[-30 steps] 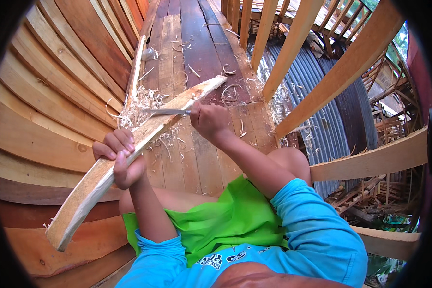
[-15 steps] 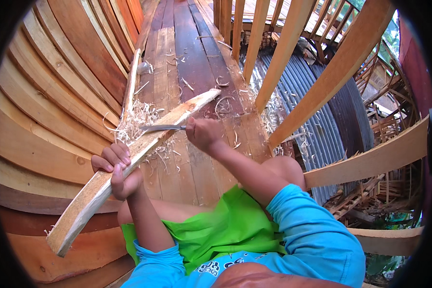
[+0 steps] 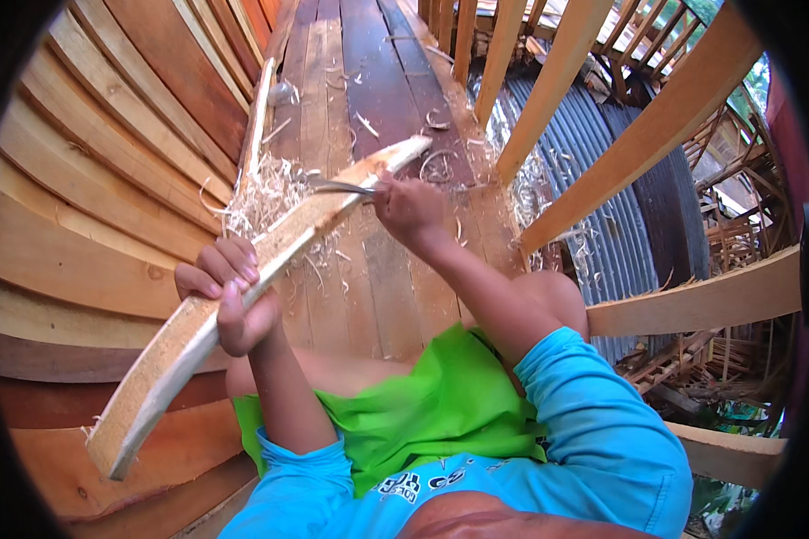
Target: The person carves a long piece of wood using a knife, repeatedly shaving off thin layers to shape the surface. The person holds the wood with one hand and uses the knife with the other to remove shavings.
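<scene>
A long pale wooden strip (image 3: pixel 283 235) slants from the lower left up toward the middle of the floor, its top face rough and light brown. My left hand (image 3: pixel 229 292) is wrapped round the strip a little below its middle. In my right hand (image 3: pixel 411 214) is a knife (image 3: pixel 340 186), gripped at the handle, which my fingers hide. Its metal blade lies across the strip's upper part and points left. Curled wood shavings (image 3: pixel 265 198) are heaped just left of the strip, beneath and beyond the blade.
Curved planks (image 3: pixel 90 225) form a wall along the left. Dark and light floorboards (image 3: pixel 368 278) run away ahead, with scattered shavings. Upright wooden posts (image 3: pixel 643 148) stand on the right, corrugated metal sheets (image 3: pixel 593 193) lying beyond and below them. My bare knee (image 3: pixel 553 301) is bent beside the right rail.
My right hand and the knife have moved up along the strip, away from me. The left hand keeps its hold on the strip, and the whole view has shifted slightly.
</scene>
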{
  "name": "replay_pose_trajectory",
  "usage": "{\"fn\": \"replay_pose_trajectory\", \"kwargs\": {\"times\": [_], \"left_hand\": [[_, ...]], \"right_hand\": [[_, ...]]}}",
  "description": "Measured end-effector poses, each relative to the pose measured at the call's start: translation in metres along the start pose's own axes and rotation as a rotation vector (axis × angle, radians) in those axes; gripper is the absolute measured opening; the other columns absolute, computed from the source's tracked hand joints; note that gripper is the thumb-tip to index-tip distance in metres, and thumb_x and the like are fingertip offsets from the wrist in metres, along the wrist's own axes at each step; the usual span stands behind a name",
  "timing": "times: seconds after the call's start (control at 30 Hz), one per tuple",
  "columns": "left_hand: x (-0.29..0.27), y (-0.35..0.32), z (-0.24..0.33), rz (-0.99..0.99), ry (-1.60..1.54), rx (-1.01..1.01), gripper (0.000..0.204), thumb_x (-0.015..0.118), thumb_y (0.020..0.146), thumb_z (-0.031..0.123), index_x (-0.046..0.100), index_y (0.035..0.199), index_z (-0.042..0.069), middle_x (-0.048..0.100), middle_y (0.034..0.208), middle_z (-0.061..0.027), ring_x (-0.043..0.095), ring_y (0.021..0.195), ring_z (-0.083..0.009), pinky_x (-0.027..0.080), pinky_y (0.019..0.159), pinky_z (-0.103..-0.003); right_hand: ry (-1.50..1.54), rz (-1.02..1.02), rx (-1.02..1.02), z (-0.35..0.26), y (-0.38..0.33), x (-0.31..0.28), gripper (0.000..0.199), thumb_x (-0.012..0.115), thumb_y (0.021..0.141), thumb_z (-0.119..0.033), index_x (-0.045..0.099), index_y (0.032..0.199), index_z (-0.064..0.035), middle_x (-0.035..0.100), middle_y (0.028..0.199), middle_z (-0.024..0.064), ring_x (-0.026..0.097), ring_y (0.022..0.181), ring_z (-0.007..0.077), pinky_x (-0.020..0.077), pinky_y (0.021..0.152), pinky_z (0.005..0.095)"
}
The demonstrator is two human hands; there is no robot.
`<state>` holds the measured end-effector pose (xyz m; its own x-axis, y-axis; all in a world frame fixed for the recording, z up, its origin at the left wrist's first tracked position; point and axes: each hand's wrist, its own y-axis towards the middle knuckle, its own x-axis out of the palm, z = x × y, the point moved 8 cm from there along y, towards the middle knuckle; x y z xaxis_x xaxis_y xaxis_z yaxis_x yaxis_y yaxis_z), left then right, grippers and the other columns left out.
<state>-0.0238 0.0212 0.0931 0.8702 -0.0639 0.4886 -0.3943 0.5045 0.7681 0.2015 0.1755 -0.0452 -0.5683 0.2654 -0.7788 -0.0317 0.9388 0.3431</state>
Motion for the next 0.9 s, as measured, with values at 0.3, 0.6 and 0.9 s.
{"fn": "replay_pose_trajectory", "kwargs": {"times": [0.3,0.6,0.9], "left_hand": [[-0.013,-0.002,0.002,0.08,0.003,-0.001,0.02,0.054,0.069,0.006,0.039,0.081,0.012,0.04,0.064,-0.0046,0.04,0.061,-0.0145,0.036,0.065,-0.032],[-0.026,-0.007,-0.011,0.29,0.046,-0.053,0.019,0.051,0.065,0.008,0.038,0.077,0.014,0.035,0.061,-0.0025,0.038,0.06,-0.0157,0.037,0.066,-0.032],[-0.029,-0.006,-0.008,0.316,0.074,-0.042,0.018,0.05,0.066,0.008,0.039,0.077,0.016,0.036,0.062,-0.0014,0.038,0.06,-0.0146,0.036,0.067,-0.032]], "right_hand": [[0.042,-0.18,-0.003,-0.012,-0.004,0.002,0.055,0.032,0.098,-0.032,0.067,0.071,0.0006,0.064,0.068,0.0257,0.066,0.066,0.0415,0.0532,0.063,0.052],[0.079,-0.12,0.018,0.014,0.016,0.008,0.054,0.032,0.097,-0.03,0.064,0.066,0.0,0.061,0.057,0.0223,0.063,0.054,0.0409,0.0522,0.056,0.0516],[0.313,-0.242,-0.249,-0.032,0.0,-0.009,0.053,0.035,0.101,-0.046,0.064,0.081,-0.0049,0.062,0.065,0.0193,0.062,0.064,0.037,0.0477,0.061,0.0464]]}}
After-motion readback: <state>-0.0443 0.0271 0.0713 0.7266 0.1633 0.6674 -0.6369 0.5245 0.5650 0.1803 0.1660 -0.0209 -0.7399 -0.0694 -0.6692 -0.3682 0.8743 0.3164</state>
